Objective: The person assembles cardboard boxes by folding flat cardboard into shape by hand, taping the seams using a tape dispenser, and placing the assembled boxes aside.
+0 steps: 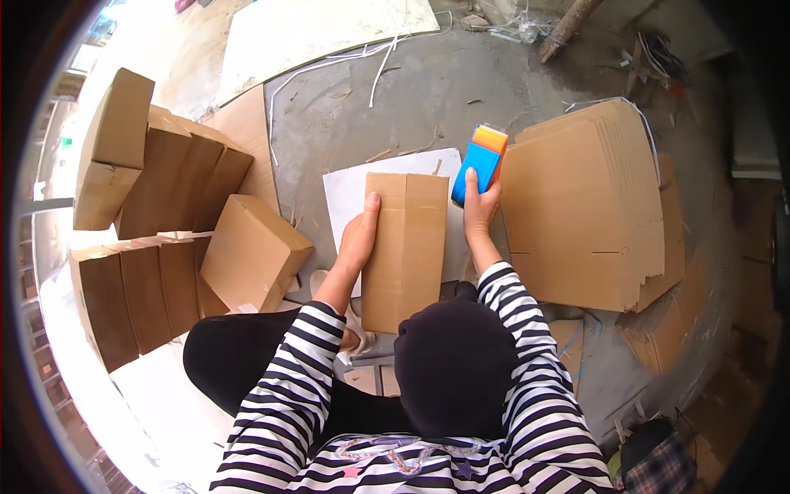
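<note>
A brown cardboard box (405, 247) lies flat-sided in front of me on a white sheet (350, 191). My left hand (360, 234) presses on its left edge, fingers pointing away from me. My right hand (479, 206) grips a blue and orange tape dispenser (480, 158) at the box's far right corner. A black bundle (454, 370) on my lap covers the box's near end. Both my sleeves are black-and-white striped.
A stack of flat, unfolded cardboard blanks (580, 210) lies to the right. Several assembled brown boxes (156, 230) stand in rows at the left. White sheets (313, 33) and plastic strapping (378, 70) lie on the concrete floor beyond; smaller cardboard pieces (658, 329) sit at lower right.
</note>
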### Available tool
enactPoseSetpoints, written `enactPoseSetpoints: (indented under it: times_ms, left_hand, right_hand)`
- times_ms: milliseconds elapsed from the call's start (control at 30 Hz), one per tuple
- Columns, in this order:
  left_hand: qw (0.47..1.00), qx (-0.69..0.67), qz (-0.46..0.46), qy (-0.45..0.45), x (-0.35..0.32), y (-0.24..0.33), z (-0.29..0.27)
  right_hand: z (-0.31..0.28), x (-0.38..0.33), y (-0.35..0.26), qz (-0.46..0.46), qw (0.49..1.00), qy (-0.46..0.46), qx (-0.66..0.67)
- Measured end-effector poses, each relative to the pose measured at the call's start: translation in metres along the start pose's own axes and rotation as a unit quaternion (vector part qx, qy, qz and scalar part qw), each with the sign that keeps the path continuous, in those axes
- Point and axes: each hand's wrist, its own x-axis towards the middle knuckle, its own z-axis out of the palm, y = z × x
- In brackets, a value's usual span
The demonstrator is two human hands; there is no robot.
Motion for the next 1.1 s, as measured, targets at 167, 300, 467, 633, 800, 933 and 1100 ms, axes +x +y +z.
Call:
enactPoseSetpoints:
  times_ms: [167, 300, 467, 633, 800, 933, 1100]
  left_hand:
    - [0.83, 0.163, 0.39, 0.364, -0.027, 0.01, -0.001]
    - [0.911, -0.249, 0.325, -0.039, -0.099, 0.091, -0.016]
    - [0.883, -0.298, 0.33, -0.153, -0.154, 0.098, -0.04]
    - [0.88, -0.308, 0.344, -0.112, -0.163, 0.062, -0.031]
    - [0.924, -0.187, 0.322, 0.084, -0.164, 0.007, -0.03]
    - [0.93, -0.19, 0.265, 0.168, -0.143, -0.038, -0.068]
    - [0.936, -0.231, 0.228, 0.133, -0.096, -0.092, -0.045]
  right_hand:
    - [-0.095, 0.019, -0.103, 0.022, 0.932, -0.338, 0.126]
    - [-0.161, 0.018, -0.216, -0.007, 0.862, -0.503, 0.062]
    - [-0.176, -0.018, -0.295, -0.025, 0.777, -0.618, -0.116]
    - [-0.174, -0.045, -0.296, -0.036, 0.735, -0.652, -0.181]
    - [-0.162, -0.064, -0.266, -0.04, 0.694, -0.679, -0.238]
    - [-0.162, -0.063, -0.258, -0.056, 0.661, -0.67, -0.332]
    - [-0.132, -0.066, -0.239, -0.049, 0.641, -0.641, -0.419]
